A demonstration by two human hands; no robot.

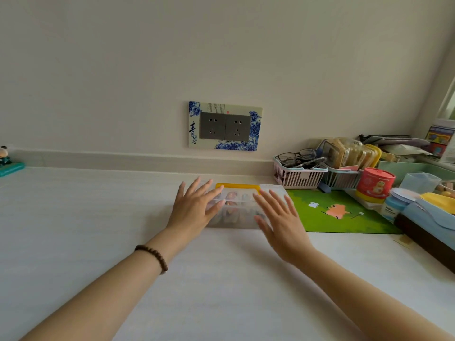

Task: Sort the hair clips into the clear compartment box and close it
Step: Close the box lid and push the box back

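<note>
The clear compartment box (240, 212) lies on the white table with its lid down and a yellow latch (237, 186) along its far edge. Blurred hair clips (231, 196) show through the lid in several compartments. My left hand (194, 207) is flat with fingers spread over the box's left part. My right hand (280, 220) is spread over its right part. Neither hand holds anything; whether the palms press on the lid or hover just above it is unclear.
A green mat (339, 212) lies right of the box. Behind it stand a pink basket (298, 177) with glasses, a red canister (375, 185) and crowded boxes at the right edge. A wall socket (225, 126) is on the wall. A teal figurine (7, 161) stands far left.
</note>
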